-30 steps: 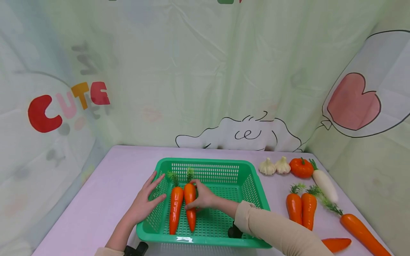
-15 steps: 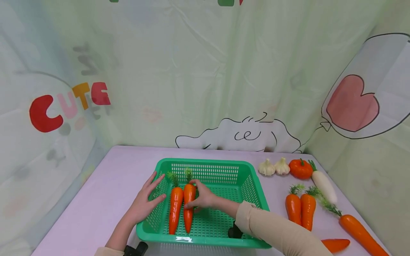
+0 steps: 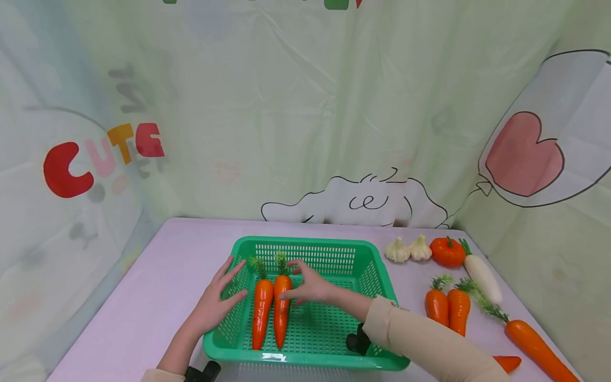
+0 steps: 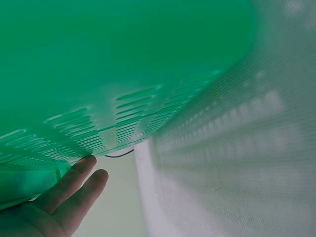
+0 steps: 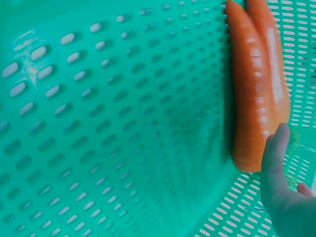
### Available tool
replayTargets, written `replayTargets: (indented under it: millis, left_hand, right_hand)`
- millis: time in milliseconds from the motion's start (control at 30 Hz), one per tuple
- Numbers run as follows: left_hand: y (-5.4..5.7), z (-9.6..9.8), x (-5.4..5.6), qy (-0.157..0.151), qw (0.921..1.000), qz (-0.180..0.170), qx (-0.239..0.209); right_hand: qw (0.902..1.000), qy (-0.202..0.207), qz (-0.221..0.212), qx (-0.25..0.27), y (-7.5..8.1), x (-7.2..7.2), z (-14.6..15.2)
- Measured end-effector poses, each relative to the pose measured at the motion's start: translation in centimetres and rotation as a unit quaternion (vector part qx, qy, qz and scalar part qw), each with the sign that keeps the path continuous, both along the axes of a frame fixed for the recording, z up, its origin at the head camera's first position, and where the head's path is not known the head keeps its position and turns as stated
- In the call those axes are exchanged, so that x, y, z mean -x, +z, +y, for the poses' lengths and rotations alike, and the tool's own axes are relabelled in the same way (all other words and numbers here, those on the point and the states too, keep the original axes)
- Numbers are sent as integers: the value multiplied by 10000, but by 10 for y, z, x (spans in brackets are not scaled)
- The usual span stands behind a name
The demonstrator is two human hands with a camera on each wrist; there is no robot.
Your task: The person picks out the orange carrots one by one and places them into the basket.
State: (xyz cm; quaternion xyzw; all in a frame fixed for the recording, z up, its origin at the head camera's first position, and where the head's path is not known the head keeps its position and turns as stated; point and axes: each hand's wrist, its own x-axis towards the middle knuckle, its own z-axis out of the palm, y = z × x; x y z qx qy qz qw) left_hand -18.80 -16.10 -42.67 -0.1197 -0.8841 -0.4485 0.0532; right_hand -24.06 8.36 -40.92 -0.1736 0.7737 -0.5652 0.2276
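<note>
Two orange carrots with green tops lie side by side in a green plastic basket [image 3: 305, 362], the left carrot [image 3: 262, 313] close against the right carrot [image 3: 282, 318]. My right hand [image 3: 310, 285] is over the basket, thumb and fingers spread apart beside the upper part of the right carrot, holding nothing. In the right wrist view its thumb [image 5: 275, 158] overlaps the thick end of the carrots. My left hand [image 3: 217, 300] rests at the basket's left rim with fingers spread; in the left wrist view two fingers [image 4: 81, 197] lie along the outer wall.
Right of the basket, two garlic bulbs [image 3: 409, 249], an orange-red pumpkin [image 3: 447, 252] and a white radish [image 3: 482, 278] stand towards the back. Nearer are two short carrots [image 3: 447, 310], a long carrot [image 3: 537, 347] and an orange tip [image 3: 508, 363] partly behind the right sleeve.
The right carrot has straightened beside the left one. My right hand has let go of it, opened its fingers and drawn slightly up and right. The left hand has stayed put.
</note>
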Motion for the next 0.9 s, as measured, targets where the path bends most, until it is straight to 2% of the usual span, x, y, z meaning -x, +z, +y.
replayTargets:
  millis: [200, 433, 900]
  left_hand:
    - [0, -1, 0, -22, 10000, -15, -21]
    - [0, -1, 0, 3, 10000, -17, -7]
    - [-1, -1, 1, -22, 10000, -5, -31]
  right_hand:
    - [9991, 74, 366, -181, 15, -4, 9]
    - [9973, 107, 633, -344, 36, -12, 17]
    - [9913, 229, 1142, -613, 66, -29, 49]
